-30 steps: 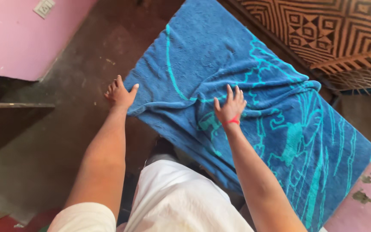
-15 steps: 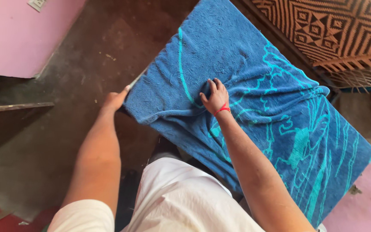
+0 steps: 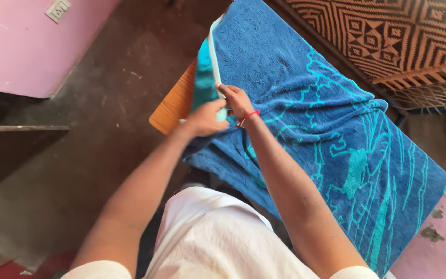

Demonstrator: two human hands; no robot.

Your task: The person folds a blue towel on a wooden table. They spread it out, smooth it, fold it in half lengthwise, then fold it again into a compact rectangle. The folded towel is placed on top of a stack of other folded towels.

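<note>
- We see a big blue towel (image 3: pixel 305 93) with turquoise line patterns spread over a wooden table (image 3: pixel 174 106), most of it lying flat.
- The table's bare corner shows where the towel's left edge is lifted and folded over, its turquoise underside facing up.
- Our left hand (image 3: pixel 206 119) is closed around that raised edge.
- Our right hand (image 3: pixel 237 101), a red thread on its wrist, pinches the same edge just beside the left.
</note>
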